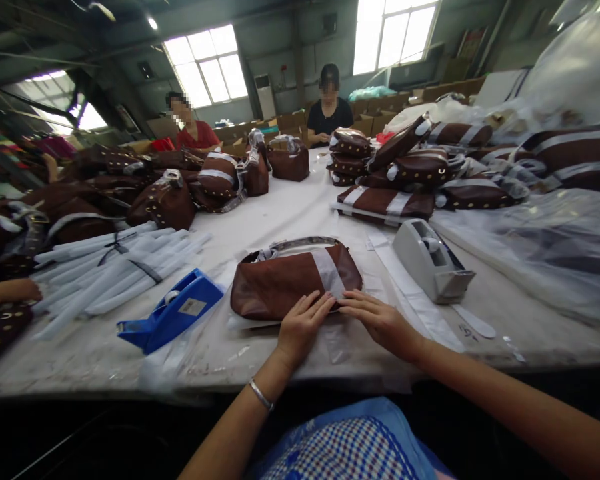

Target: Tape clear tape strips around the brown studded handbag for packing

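Note:
A brown leather handbag (275,283) lies on its side in front of me on the white table, its wrapped handle toward the back. A pale strip of wrapping (329,269) crosses the bag's right part. My left hand (303,327) rests on the bag's near edge with fingers stretched out. From the right, my right hand (380,320) lies with straight fingers against the strip and the bag's near right corner. Neither hand is closed round anything. Under the bag, a white sheet edge shows.
A blue tape dispenser (180,310) stands left of the bag, a grey tape dispenser (427,260) right. White wrapped rolls (125,267) lie at left. Brown bags (400,167) are heaped on both sides. Two people (330,110) are across the table; another person's hand (13,291) shows at far left.

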Tool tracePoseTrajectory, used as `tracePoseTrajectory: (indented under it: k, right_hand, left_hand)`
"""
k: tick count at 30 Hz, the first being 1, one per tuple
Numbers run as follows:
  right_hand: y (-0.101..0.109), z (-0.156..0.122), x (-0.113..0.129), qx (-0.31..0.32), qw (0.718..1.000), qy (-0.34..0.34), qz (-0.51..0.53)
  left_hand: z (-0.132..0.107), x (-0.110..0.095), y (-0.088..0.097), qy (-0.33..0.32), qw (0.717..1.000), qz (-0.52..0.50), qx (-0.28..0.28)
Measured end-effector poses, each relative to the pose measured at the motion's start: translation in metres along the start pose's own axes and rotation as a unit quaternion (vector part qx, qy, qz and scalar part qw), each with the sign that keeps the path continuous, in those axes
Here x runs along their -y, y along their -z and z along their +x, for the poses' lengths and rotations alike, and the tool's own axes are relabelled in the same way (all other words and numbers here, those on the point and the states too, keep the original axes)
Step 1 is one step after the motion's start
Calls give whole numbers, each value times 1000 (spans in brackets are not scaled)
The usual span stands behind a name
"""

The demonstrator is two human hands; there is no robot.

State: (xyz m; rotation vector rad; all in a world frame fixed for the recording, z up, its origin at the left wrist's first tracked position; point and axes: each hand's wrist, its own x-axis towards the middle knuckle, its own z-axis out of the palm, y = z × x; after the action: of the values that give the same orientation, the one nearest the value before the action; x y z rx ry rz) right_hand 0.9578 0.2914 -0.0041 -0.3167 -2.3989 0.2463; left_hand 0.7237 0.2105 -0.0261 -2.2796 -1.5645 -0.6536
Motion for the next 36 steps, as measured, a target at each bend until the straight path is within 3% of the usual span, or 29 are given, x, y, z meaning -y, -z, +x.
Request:
tracePoseTrajectory:
  k: [6,11,15,18,23,28,36]
  right_hand:
    - [1,-33,21,106,994,-29,9]
    - [-21,-25,17,144,989,21,39]
    - [-34,-15,16,86,994,63,27]
    - [-32,-14,18,46,996,73,40]
    - [-14,-23,19,31,997,40,58]
    - [-7,-26,21,40,997,64,29]
    - [8,23,0,-45,986,119,-106]
  left_hand:
    - [1,3,0,-1,1000,-21,-3]
    - [3,7,2,-32,999,-1,-3]
    - [5,9,1,-40,999,15,-15]
    - [8,13,6,-50,998,20,-21]
    - [12,19,15,-36,999,9,-30]
    - [3,10,5,-48,998,30,-32]
    - [-4,-4,-1,-28,998,56,-18]
